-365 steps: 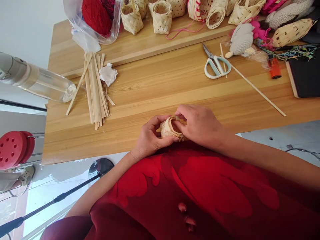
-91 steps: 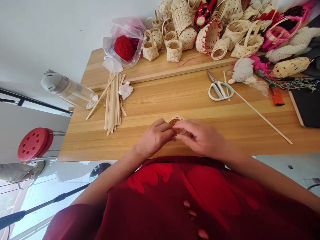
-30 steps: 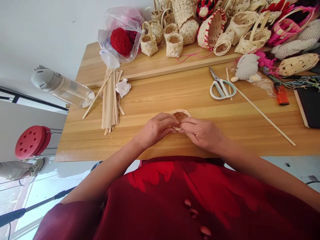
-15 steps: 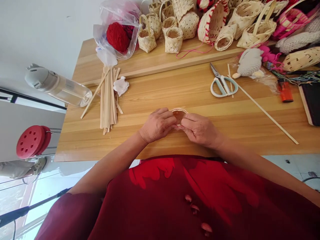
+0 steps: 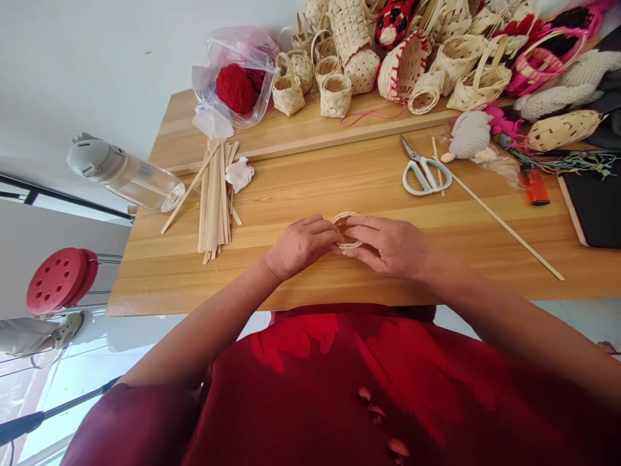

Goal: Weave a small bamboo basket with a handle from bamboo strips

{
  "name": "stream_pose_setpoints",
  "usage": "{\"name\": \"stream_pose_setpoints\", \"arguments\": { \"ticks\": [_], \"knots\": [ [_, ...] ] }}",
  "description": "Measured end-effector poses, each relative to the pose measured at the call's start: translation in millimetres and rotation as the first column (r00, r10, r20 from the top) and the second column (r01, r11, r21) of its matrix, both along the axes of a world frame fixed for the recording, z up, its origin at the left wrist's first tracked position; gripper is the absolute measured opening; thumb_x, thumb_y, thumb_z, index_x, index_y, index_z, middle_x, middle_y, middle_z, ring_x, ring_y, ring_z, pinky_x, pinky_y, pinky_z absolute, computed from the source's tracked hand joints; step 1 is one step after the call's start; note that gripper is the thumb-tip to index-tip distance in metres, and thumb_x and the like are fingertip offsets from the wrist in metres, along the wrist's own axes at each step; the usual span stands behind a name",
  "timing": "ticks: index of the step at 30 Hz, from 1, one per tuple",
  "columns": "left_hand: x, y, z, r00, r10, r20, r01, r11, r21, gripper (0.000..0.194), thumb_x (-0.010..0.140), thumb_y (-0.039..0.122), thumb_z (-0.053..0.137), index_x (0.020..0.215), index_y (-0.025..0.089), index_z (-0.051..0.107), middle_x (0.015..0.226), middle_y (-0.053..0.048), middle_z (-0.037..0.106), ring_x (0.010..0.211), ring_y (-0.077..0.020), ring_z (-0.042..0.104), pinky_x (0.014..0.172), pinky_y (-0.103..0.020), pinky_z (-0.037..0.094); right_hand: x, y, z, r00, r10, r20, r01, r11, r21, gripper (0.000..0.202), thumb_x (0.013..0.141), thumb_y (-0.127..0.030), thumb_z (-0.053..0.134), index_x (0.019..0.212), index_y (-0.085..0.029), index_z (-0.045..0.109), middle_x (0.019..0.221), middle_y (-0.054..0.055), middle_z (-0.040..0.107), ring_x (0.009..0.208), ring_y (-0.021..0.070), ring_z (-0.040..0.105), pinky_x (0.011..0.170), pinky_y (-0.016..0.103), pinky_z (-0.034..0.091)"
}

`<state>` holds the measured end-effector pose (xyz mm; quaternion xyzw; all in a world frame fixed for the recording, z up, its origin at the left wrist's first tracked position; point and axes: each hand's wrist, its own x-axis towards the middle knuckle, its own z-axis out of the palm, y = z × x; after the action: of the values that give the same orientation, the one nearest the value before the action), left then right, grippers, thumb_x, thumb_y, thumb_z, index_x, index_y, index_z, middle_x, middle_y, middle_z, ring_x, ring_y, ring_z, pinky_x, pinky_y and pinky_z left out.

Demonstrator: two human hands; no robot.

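Observation:
A small round woven basket (image 5: 345, 216) is held between my two hands near the front of the table, its opening facing up. My left hand (image 5: 306, 243) is closed on its left rim, fingers curled over the edge. From the right, my right hand (image 5: 385, 244) grips the basket with fingers reaching over the opening and the thumb at the near rim. Both hands hide most of its sides. To the left lies a bundle of flat wooden strips (image 5: 212, 207). Scissors (image 5: 421, 169) with pale handles rest beyond my right hand, beside a long thin strip (image 5: 509, 226).
Woven baskets (image 5: 336, 96) crowd the raised back ledge, near a plastic bag with red yarn (image 5: 236, 87). A clear bottle (image 5: 126, 171) lies at the left edge, near crumpled white paper (image 5: 239, 173). An orange lighter (image 5: 534, 186) and a black notebook (image 5: 592, 210) are at right.
My right hand's fingers have stretched further over the basket's opening, and the basket has shifted slightly. The whole view has moved a little; the table things lie as before.

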<state>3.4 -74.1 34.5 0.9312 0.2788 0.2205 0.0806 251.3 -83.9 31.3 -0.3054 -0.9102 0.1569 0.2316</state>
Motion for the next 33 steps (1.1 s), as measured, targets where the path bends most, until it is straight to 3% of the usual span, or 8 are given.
{"name": "stream_pose_setpoints", "arguments": {
  "ticks": [5,9,13,20,23,26,30,33],
  "knots": [
    [3.5,-0.5,-1.4,0.998,0.037,-0.041,-0.034,0.998,0.057,0.026,0.103,0.037,0.054,0.110,0.020,0.072,0.103,-0.007,0.076,0.090,-0.0164,0.067,0.083,-0.028,0.053,-14.2,-15.9,0.4,0.983,-0.172,0.070,0.168,0.984,0.063,0.021,0.104,-0.032,0.052,0.103,-0.017,0.067,0.102,0.011,0.072,0.089,0.0237,0.066,0.072,0.034,0.048],
    [-2.6,9.6,-9.9,0.999,-0.028,-0.028,0.031,0.993,0.118,0.026,0.102,0.037,0.057,0.117,0.021,0.070,0.115,-0.006,0.076,0.097,-0.0163,0.065,0.087,-0.027,0.052,-15.6,-11.9,-11.6,0.990,-0.143,0.000,0.143,0.987,0.073,0.025,0.104,-0.025,0.047,0.082,-0.020,0.058,0.084,0.007,0.063,0.075,0.0194,0.056,0.069,0.031,0.043],
    [-6.6,18.9,-19.5,0.998,-0.044,-0.055,0.051,0.990,0.133,0.024,0.100,0.039,0.059,0.111,0.023,0.073,0.110,-0.005,0.077,0.093,-0.0172,0.062,0.084,-0.029,0.049,-13.4,-1.7,-19.4,0.995,-0.078,-0.057,0.084,0.992,0.096,0.028,0.104,-0.025,0.045,0.078,-0.022,0.056,0.080,0.006,0.060,0.075,0.0198,0.053,0.070,0.031,0.042],
    [0.1,14.8,-32.5,0.997,0.066,-0.040,-0.060,0.988,0.139,0.037,0.105,0.042,0.046,0.094,0.020,0.075,0.099,-0.009,0.076,0.091,-0.0208,0.060,0.082,-0.035,0.049,-12.9,5.1,-29.1,0.982,-0.145,-0.122,0.150,0.988,0.029,0.027,0.103,-0.028,0.047,0.079,-0.023,0.059,0.081,0.006,0.061,0.078,0.0217,0.055,0.073,0.033,0.046],
    [1.8,12.2,-32.8,0.998,0.046,0.031,-0.048,0.996,0.071,0.037,0.104,0.044,0.047,0.102,0.019,0.074,0.104,-0.010,0.075,0.093,-0.0203,0.063,0.085,-0.034,0.053,-9.9,4.6,-29.1,0.987,-0.120,-0.104,0.124,0.992,0.031,0.025,0.103,-0.029,0.047,0.084,-0.023,0.061,0.086,0.008,0.065,0.083,0.0229,0.060,0.077,0.035,0.050],
    [1.5,8.0,-31.4,0.995,0.024,0.098,-0.028,0.999,0.041,0.034,0.102,0.043,0.053,0.117,0.018,0.070,0.112,-0.011,0.075,0.099,-0.0185,0.067,0.090,-0.032,0.056,-6.7,-1.2,-27.3,0.987,-0.121,-0.109,0.127,0.991,0.048,0.016,0.104,-0.027,0.049,0.101,-0.022,0.064,0.104,0.011,0.071,0.100,0.0237,0.067,0.087,0.036,0.054],
    [-0.1,0.6,-33.4,0.987,0.027,0.159,-0.051,0.988,0.146,0.023,0.101,0.033,0.060,0.118,0.021,0.070,0.108,-0.007,0.076,0.094,-0.0146,0.070,0.082,-0.026,0.056,-6.2,-12.2,-26.5,0.978,-0.150,-0.145,0.169,0.977,0.127,0.022,0.100,-0.030,0.059,0.119,-0.020,0.063,0.128,0.014,0.069,0.118,0.0254,0.067,0.099,0.038,0.056],
    [0.6,-3.0,-35.7,0.977,0.036,0.212,-0.079,0.978,0.194,0.021,0.099,0.026,0.063,0.118,0.021,0.070,0.104,-0.006,0.077,0.089,-0.0133,0.071,0.077,-0.023,0.054,-7.5,-14.7,-27.4,0.966,-0.191,-0.173,0.220,0.961,0.166,0.025,0.099,-0.029,0.062,0.123,-0.021,0.064,0.129,0.013,0.071,0.116,0.0249,0.069,0.097,0.037,0.058]
  ]
}}
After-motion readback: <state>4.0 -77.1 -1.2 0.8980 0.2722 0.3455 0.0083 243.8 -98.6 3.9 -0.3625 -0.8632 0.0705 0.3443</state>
